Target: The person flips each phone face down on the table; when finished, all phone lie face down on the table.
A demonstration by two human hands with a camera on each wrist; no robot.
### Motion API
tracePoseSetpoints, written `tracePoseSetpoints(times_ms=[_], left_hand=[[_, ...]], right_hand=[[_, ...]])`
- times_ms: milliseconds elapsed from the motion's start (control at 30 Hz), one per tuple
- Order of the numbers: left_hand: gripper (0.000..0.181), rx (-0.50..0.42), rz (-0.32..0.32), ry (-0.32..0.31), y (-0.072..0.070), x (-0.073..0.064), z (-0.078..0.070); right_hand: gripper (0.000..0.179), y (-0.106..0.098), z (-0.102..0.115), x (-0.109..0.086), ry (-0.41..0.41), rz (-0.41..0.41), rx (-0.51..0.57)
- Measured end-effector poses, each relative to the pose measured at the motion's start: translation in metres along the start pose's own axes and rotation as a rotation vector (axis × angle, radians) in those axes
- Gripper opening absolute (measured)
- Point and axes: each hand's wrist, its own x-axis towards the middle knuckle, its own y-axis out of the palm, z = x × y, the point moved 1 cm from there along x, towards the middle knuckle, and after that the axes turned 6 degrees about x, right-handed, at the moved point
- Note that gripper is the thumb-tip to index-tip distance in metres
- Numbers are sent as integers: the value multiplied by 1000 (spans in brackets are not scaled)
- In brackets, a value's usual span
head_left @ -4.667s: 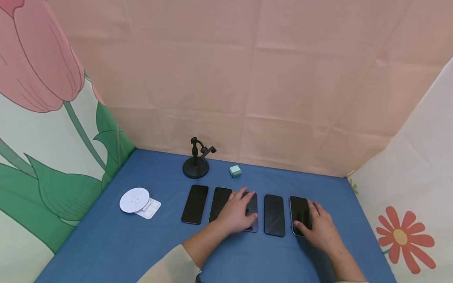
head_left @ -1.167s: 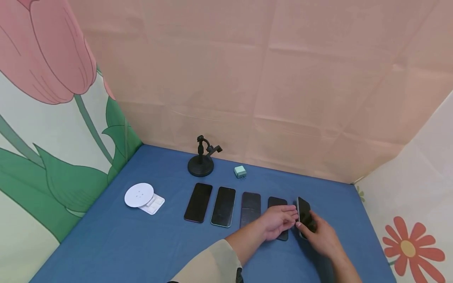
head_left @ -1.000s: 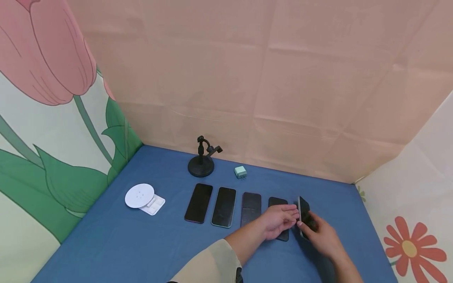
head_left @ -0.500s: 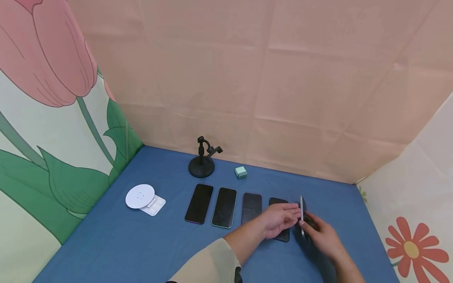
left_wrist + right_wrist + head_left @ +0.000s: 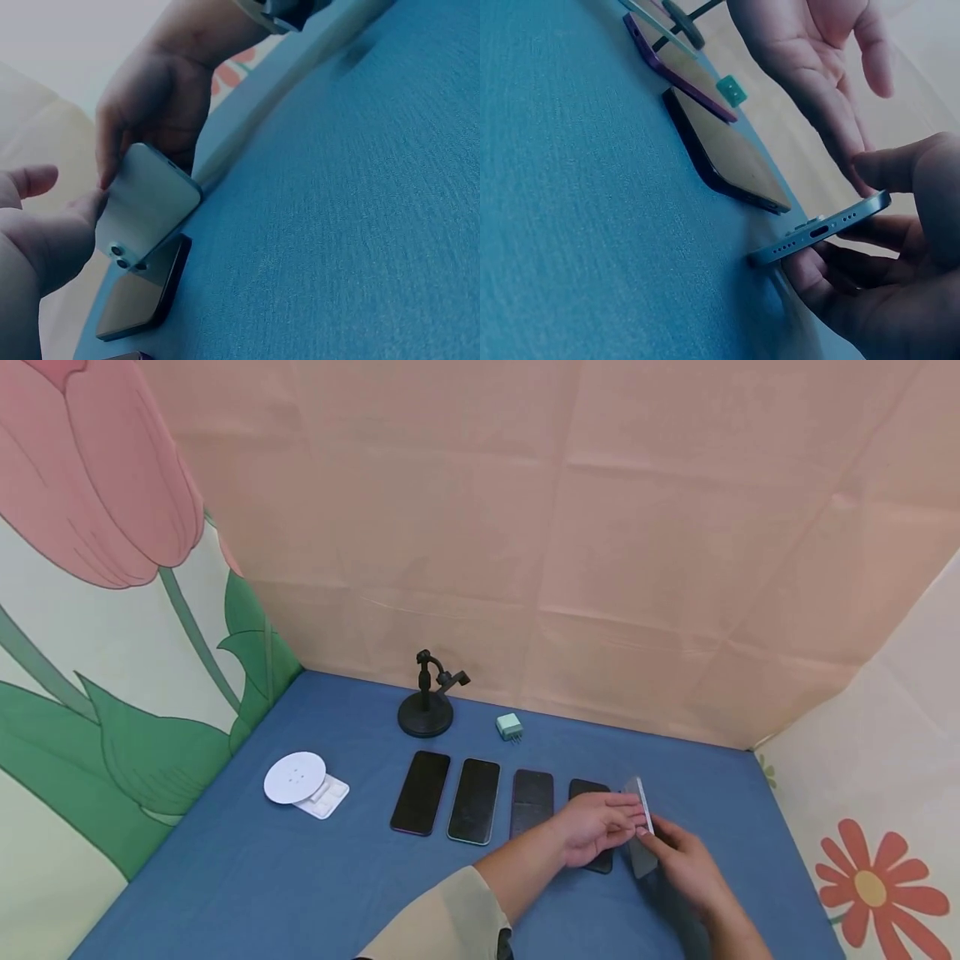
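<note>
My right hand (image 5: 686, 864) grips a pale silver smartphone (image 5: 642, 860) by its edges, thumb on the near side. The phone is tilted off the table, and its pale back with camera lenses faces the left wrist view (image 5: 146, 199). Its charging port end (image 5: 817, 234) shows in the right wrist view. My left hand (image 5: 596, 831) is palm up with fingers extended; its fingertips are at the phone's raised edge. Beneath the left hand lies a black smartphone (image 5: 588, 787), partly covered by it.
Left of the hands, a dark phone (image 5: 532, 797), a silver-edged phone (image 5: 475, 802) and another black phone (image 5: 420, 793) lie in a row. Behind them stand a black phone stand (image 5: 425, 714) and a mint charger plug (image 5: 509, 725). A white disc (image 5: 295, 777) overlaps a white tray (image 5: 327, 797) at left.
My left hand has moved right from the middle phone to the rightmost one. My right hand has lifted that phone and rolled it from screen up, through on edge, until its back shows.
</note>
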Motion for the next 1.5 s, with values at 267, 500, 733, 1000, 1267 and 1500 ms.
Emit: tracePoseSetpoints(times_ms=[267, 500, 733, 1000, 1267, 1500], left_hand=[[47, 14, -36, -17, -2, 2, 7], [53, 27, -113, -51, -5, 3, 20], [54, 31, -148, -82, -5, 5, 24], [52, 44, -183, -76, -1, 6, 26], [53, 27, -163, -63, -3, 9, 29], [52, 32, -173, -67, -2, 9, 30]], right_hand=[[87, 1, 1, -2, 32, -7, 5], [81, 0, 4, -3, 33, -39, -34], [75, -4, 7, -7, 17, -78, -59], [78, -10, 6, -10, 29, -91, -88], [85, -17, 0, -8, 60, -70, -82], [86, -20, -6, -6, 68, -70, -142]])
